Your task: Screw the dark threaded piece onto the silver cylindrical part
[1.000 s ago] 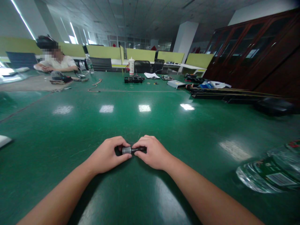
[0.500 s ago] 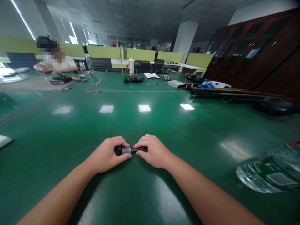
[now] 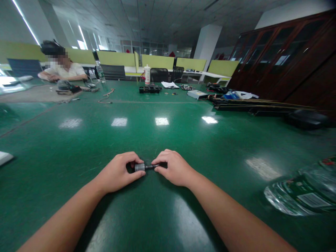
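In front of me at the table's near middle is a silver metal cylinder (image 3: 140,167) that looks like a small motor. From its right end runs a dark, ridged shaft (image 3: 150,167). My left hand (image 3: 121,173) pinches the cylinder between thumb and fingers. The shaft's right part is between the thumb and fingertips of my right hand (image 3: 173,168), and its far end is hidden there. Both hands rest low over the green table (image 3: 168,138). The piece lies roughly level.
A large clear water bottle (image 3: 301,194) lies at the right. Across the table are a black part (image 3: 149,89), a grey metal box (image 3: 197,94), long dark strips (image 3: 244,105) and a white tumbler (image 3: 147,74). A person (image 3: 63,68) sits at the far left.
My hands have drawn slightly apart, the left a little leftward with the cylinder, the right a little rightward. More of the shaft shows between them.
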{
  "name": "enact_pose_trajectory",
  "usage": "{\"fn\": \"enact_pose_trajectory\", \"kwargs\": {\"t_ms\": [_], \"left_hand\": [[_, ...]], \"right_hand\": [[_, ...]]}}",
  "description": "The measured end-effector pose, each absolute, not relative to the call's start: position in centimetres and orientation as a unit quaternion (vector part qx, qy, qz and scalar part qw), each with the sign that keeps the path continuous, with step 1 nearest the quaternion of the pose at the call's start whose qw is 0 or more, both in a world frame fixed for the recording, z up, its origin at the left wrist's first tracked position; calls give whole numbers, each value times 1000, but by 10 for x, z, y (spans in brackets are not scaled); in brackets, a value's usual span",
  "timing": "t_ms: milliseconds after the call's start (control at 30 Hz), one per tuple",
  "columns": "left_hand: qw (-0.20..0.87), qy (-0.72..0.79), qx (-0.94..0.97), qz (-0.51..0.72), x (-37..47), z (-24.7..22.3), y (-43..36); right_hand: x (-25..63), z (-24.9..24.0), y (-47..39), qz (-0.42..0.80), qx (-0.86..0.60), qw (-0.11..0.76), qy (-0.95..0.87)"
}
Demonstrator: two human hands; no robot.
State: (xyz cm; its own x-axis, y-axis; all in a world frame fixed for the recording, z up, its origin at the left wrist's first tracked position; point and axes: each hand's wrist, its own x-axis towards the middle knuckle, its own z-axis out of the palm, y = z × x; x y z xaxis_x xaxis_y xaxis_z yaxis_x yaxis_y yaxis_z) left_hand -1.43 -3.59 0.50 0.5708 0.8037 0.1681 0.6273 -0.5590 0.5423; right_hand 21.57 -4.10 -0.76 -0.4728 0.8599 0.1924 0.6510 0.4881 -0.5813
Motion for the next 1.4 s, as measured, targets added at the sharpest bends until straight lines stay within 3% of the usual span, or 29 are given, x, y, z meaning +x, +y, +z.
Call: {"fn": "enact_pose_trajectory", "kwargs": {"t_ms": [767, 1400], "left_hand": [[202, 448, 848, 200, -25, 2, -29], [249, 407, 854, 206, -10, 4, -40]], "right_hand": [[233, -11, -33, 197, -538, 239, -784], [208, -13, -42, 256, -438, 284, -813]]}}
